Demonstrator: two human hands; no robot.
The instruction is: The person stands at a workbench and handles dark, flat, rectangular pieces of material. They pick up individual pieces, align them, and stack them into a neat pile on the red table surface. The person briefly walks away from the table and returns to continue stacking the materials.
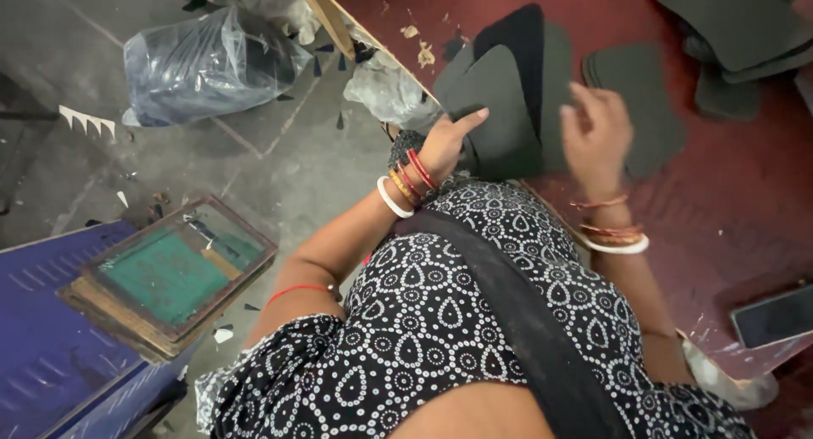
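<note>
My left hand (446,143) grips the near edge of a stack of dark grey foam sheets (500,109) that lies on the dark red table (728,193). The thumb points over the top sheet. My right hand (597,134) hovers over the right side of the same stack, blurred, with fingers loosely curled and nothing clearly in them. Both wrists carry several bangles. My patterned black-and-white top and a black strap fill the lower middle.
More dark foam pieces (644,92) and a thicker pile (737,33) lie further right. A phone (775,316) rests at the table's near right edge. On the floor to the left are a clear plastic bag (203,62) and a framed green screen (174,274) on a blue metal box (51,337).
</note>
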